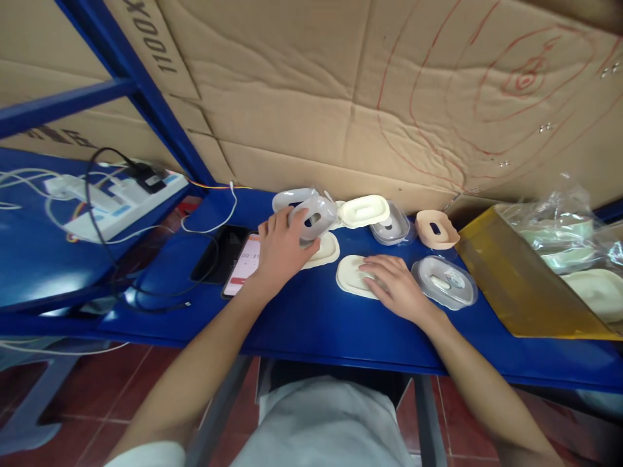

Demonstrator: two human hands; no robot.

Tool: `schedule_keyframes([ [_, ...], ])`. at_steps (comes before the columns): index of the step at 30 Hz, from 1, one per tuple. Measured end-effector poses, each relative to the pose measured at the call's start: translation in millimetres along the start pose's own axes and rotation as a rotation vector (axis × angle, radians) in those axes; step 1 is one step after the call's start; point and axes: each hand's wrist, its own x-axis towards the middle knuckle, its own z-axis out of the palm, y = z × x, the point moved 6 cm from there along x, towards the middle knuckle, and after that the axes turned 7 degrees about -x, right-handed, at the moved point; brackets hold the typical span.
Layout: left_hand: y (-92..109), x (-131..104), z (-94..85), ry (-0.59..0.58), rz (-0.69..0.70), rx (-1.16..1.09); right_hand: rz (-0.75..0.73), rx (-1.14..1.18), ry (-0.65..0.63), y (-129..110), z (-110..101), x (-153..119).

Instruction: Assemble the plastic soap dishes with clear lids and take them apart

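My left hand [283, 250] is closed on a grey translucent plastic cover [318, 219] with a dark slot, tilted above the blue table. Below the cover lies a cream oval piece [327, 251], partly hidden by my fingers. With its fingers curled over the edge, my right hand [395, 284] grips another cream oval piece [349, 275] low at the table. Just right of that hand sits a clear plastic lid [445, 281] with a small light part on it. Behind the hands are a raised cream oval piece [364, 211] and another grey translucent cover [292, 197].
A clear container [390, 224] and a peach box-like part [437, 229] stand at the back. On the right, a yellow-sided bin [525, 279] holds bagged pieces. Left are a phone [242, 263], cables and a power strip [126, 204]. Cardboard [302, 97] walls the back.
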Motion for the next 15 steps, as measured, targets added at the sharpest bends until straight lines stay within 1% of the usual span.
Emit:
schedule_keyframes([
  [5, 5, 0, -20.1, 0.142, 0.048, -0.119, 0.022, -0.011, 0.035, 2, -12, 0],
  [8, 6, 0, -25.5, 0.17, 0.089, -0.286, 0.036, -0.022, 0.041, 5, -17, -1],
  [10, 10, -2, -23.5, 0.128, 0.117, -0.428, 0.049, -0.022, 0.043, 7, -22, -3],
  [11, 15, -4, -20.4, 0.086, 0.14, -0.49, 0.053, -0.015, 0.043, 8, -25, -4],
  [13, 27, -11, -10.4, -0.029, 0.208, -0.576, 0.055, 0.006, 0.042, 11, -32, -6],
  [15, 40, -19, 3.3, -0.171, 0.294, -0.617, 0.057, 0.022, 0.045, 14, -39, -9],
])
